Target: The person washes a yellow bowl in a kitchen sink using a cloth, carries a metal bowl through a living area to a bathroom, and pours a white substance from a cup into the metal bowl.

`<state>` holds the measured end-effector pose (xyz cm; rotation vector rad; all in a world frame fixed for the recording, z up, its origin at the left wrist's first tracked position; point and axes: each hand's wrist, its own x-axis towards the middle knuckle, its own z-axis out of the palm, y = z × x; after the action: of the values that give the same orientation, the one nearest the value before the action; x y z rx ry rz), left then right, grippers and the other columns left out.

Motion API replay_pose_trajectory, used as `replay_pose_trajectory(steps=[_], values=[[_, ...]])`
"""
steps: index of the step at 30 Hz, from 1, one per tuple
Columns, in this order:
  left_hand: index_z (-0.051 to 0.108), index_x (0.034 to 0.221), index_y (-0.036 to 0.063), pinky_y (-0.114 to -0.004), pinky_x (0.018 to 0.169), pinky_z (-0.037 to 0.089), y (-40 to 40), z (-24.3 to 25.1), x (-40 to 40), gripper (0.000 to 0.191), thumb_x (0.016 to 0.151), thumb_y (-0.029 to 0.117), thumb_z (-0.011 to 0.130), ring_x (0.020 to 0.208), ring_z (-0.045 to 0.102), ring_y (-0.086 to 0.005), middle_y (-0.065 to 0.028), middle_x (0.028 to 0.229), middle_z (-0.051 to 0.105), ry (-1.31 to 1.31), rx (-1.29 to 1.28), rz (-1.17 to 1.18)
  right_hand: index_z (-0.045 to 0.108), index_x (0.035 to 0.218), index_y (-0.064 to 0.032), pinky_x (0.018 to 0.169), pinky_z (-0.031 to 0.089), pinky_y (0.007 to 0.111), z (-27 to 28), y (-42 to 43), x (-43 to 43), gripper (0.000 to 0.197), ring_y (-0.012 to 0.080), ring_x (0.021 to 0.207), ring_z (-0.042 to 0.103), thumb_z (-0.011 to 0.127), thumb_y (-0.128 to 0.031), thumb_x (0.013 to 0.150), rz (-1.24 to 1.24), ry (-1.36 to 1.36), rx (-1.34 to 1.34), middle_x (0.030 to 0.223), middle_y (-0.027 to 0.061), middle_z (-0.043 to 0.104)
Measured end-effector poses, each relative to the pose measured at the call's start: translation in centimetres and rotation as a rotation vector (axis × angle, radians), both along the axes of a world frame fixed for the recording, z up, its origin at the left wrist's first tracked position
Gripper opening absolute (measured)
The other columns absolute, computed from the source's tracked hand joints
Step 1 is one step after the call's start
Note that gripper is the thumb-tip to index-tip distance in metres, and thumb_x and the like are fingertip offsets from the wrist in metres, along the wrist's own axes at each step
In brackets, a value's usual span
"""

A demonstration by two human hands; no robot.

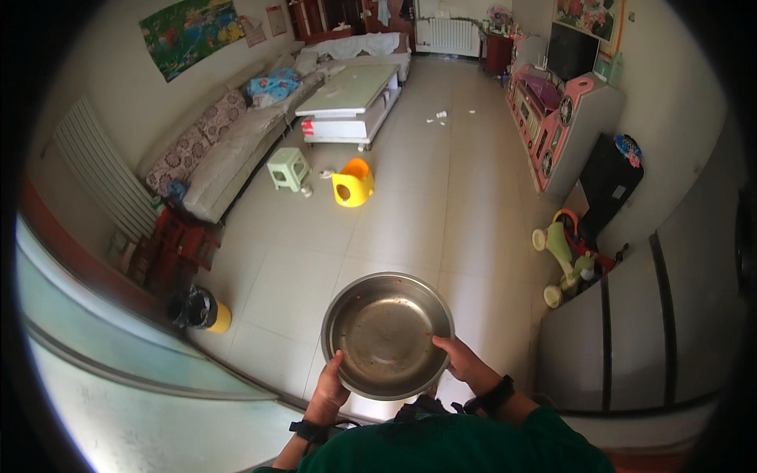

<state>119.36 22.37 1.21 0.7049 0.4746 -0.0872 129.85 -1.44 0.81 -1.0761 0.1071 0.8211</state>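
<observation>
A round stainless steel basin [387, 331] is held in front of my body, above the tiled floor. My left hand [331, 381] grips its lower left rim, thumb over the edge. On the lower right rim, my right hand [464, 360] holds on in the same way, with its thumb inside the wall. Small orange specks cling to the inner wall, and the bottom looks stained but holds nothing large. The fingers under the rim are hidden by the basin.
A yellow child's potty seat [353, 184] and a pale green plastic stool [288, 169] stand ahead. At left is a yellow bin [220, 316] with a black bag; at right, a green ride-on toy [562, 254] beside a grey refrigerator [633, 331]. White scraps [442, 114] lie farther off.
</observation>
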Motion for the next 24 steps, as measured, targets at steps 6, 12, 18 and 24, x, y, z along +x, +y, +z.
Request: replay_pose_trajectory(steps=[6,12,18,24], values=[[0.037,0.12,-0.0016,-0.035,0.094,0.033,-2.5,2.2,12.0,0.053,0.084,0.036,0.046,0.108,0.045,-0.0245,-0.0149,0.118,0.046,-0.003,0.043,-0.118,0.046,0.112,-0.0027,0.079,0.042,0.026,1.3,-3.9,9.2,0.035,0.014,0.098,0.051,0.044,-0.026,0.087,-0.036,0.01,0.094,0.109,0.0065,0.052],[0.035,0.12,-0.0032,-0.034,0.094,0.034,-2.0,0.8,22.8,0.057,0.084,0.039,0.046,0.11,0.043,-0.0243,-0.0158,0.118,0.045,-0.045,0.048,-0.26,0.043,0.115,-0.0039,0.082,0.041,0.029,-1.7,-5.0,18.2,0.037,0.0176,0.099,0.05,0.044,-0.026,0.087,-0.184,0.092,0.116,0.109,0.0086,0.051],[0.035,0.12,-0.0039,-0.032,0.093,0.034,2.0,0.2,35.0,0.052,0.085,0.033,0.046,0.109,0.044,-0.0224,-0.0161,0.119,0.045,-0.013,0.091,-0.256,0.042,0.114,-0.0007,0.083,0.041,0.031,2.2,-0.8,30.3,0.036,0.0201,0.097,0.05,0.043,-0.024,0.087,0.014,-0.314,-0.184,0.108,0.0117,0.052],[0.036,0.119,-0.0036,-0.034,0.091,0.037,5.5,1.1,48.6,0.05,0.083,0.029,0.05,0.104,0.047,-0.0245,-0.0163,0.114,0.047,-0.01,0.128,-0.309,0.036,0.12,-0.002,0.081,0.042,0.03,4.3,1.6,43.0,0.041,0.0176,0.095,0.051,0.045,-0.024,0.086,0.016,-0.326,-0.299,0.107,0.0111,0.052]])
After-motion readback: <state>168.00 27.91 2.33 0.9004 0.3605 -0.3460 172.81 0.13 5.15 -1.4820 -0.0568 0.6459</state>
